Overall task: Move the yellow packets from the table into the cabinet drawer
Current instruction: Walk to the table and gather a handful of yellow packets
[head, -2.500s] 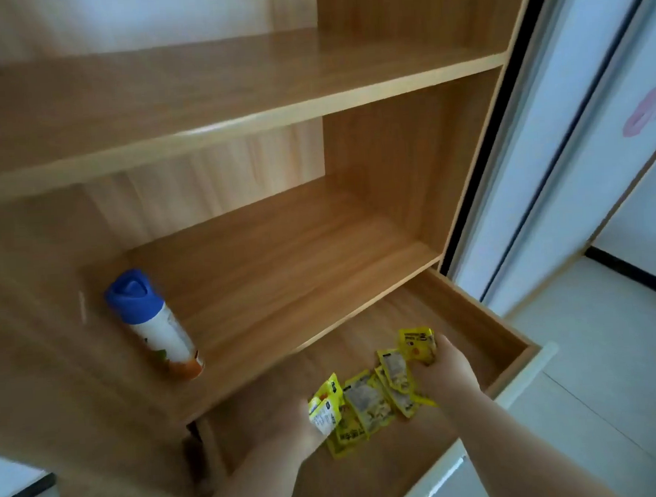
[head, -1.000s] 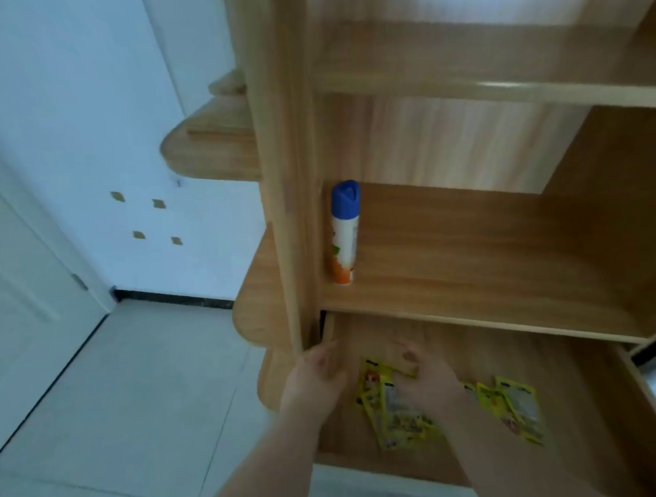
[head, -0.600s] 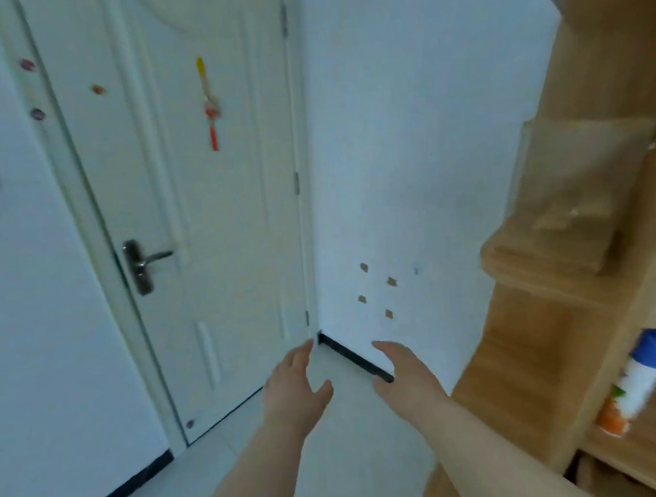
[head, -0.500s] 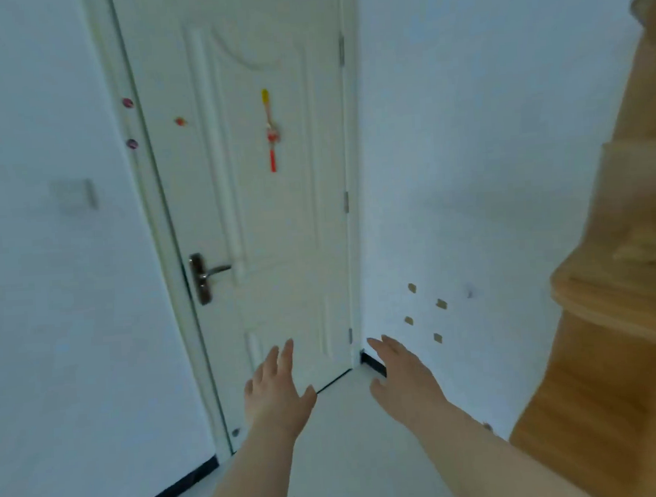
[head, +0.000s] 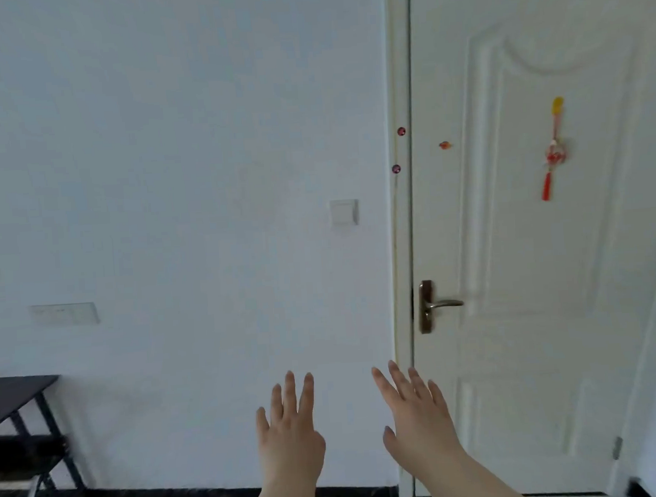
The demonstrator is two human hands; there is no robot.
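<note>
Both hands are raised side by side, palms away and fingers straight and spread, holding nothing. The right hand [head: 417, 419] hangs just in front of the lower left edge of the white door [head: 534, 312]; the left hand [head: 290, 439] is a little further left of the door, before the bare white wall [head: 158, 143]. The door is shut, with a brass handle [head: 435, 305] on its left side and a red tassel ornament [head: 551, 150] on its upper panel. A light switch [head: 344, 212] sits just left of the door frame. Well left of the door stands the corner of a black worktop [head: 12, 394] on folding legs. Where the yellow packets lie cannot be told from this view.
</note>
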